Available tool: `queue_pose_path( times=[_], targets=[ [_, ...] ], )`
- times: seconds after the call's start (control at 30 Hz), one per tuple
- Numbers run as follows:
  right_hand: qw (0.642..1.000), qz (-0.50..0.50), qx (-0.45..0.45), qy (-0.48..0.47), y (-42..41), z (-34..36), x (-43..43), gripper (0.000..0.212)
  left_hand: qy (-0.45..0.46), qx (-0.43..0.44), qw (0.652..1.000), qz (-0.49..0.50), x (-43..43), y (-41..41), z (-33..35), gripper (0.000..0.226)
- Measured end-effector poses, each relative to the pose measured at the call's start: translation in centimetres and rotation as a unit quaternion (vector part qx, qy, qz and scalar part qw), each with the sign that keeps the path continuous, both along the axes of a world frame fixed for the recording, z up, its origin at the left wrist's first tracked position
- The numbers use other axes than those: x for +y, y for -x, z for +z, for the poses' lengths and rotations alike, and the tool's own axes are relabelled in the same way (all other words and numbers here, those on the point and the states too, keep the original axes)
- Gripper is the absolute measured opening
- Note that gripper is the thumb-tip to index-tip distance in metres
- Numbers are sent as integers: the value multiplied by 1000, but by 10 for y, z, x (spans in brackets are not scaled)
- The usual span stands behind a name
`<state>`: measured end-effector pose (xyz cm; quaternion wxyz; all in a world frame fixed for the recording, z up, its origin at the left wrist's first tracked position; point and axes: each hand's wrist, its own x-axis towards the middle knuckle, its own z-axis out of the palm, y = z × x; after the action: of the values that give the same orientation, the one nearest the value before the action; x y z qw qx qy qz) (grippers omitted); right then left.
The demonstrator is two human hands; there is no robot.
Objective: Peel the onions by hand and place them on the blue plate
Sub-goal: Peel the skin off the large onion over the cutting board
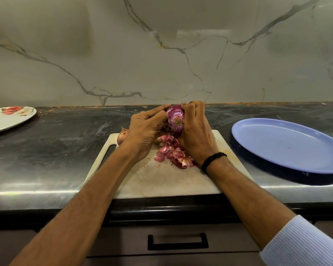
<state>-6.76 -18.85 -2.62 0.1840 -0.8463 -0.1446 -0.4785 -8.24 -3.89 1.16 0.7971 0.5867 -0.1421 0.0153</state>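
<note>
A purple onion with shiny bared skin is held above the far edge of the white cutting board, its root end facing me. My right hand grips it from the right, fingers curled over the top. From the left, my left hand pinches at the onion's side with thumb and fingertips. A heap of torn reddish peels lies on the board under my hands. Another onion, still in its dry skin, peeks out behind my left wrist. The blue plate sits bare to the right.
A white plate with a red flower print stands at the far left of the dark countertop. The marble wall rises right behind the hands. A drawer with a black handle is below the counter edge.
</note>
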Motion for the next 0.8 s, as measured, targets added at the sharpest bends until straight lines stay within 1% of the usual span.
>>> queue_pose_path(
  times=[0.1,0.5,0.67,0.8],
  targets=[
    [1000,-11,-2,11,0,0,1,62,0,-2,1000,10,-1,-1,-2,27],
    [1000,-13,15,2,1,-1,3,62,-39,-37,999,7,1,-2,-4,31],
    [1000,0,21,-16,0,-2,3,66,-48,-41,998,-1,2,-2,-3,31],
    [999,10,25,-45,-1,-1,2,75,-46,-44,998,-12,2,-3,-2,29]
  ],
)
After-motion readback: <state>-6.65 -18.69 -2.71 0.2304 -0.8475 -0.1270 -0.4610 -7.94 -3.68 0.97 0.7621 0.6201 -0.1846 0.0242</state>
